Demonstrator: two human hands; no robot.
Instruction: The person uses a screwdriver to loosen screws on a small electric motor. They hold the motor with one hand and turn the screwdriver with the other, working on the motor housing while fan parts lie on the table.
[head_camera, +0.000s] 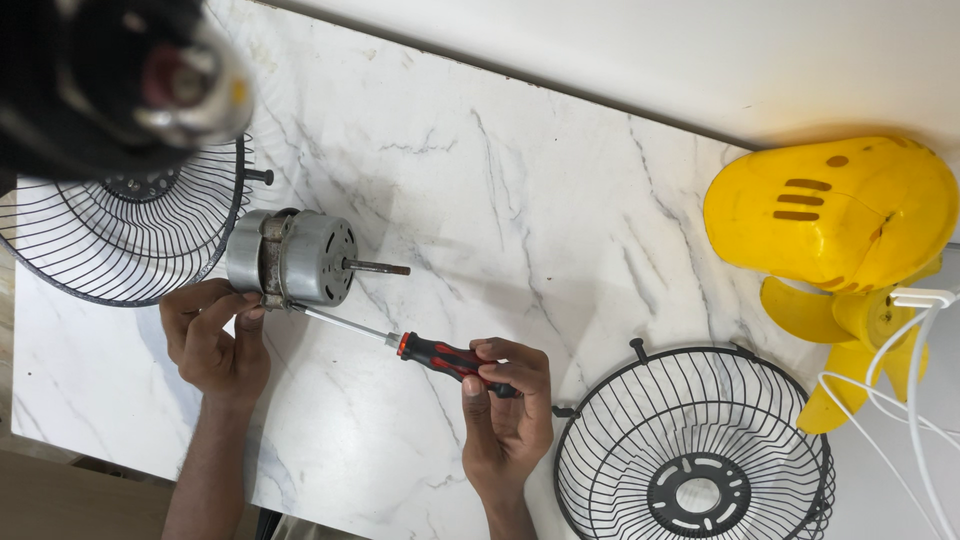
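The fan lies in pieces on the counter (560, 200): yellow housing (830, 215) and blades (815, 330) at the far right, one grille (695, 450) beside them, another grille (120, 235) at the left. The motor (292, 258) is out, though a screw by its bracket looks not yet dealt with. The left hand (212, 335) closes its grip on the motor's near edge. The right hand (505, 400) pinches the screwdriver (420, 348) handle, its tip at the motor.

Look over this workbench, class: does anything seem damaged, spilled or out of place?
Nothing looks spilled or broken. The fan is simply in pieces: the bare motor lies on its side on the marble table, steadied by the left hand, while the right hand holds a screwdriver against it.
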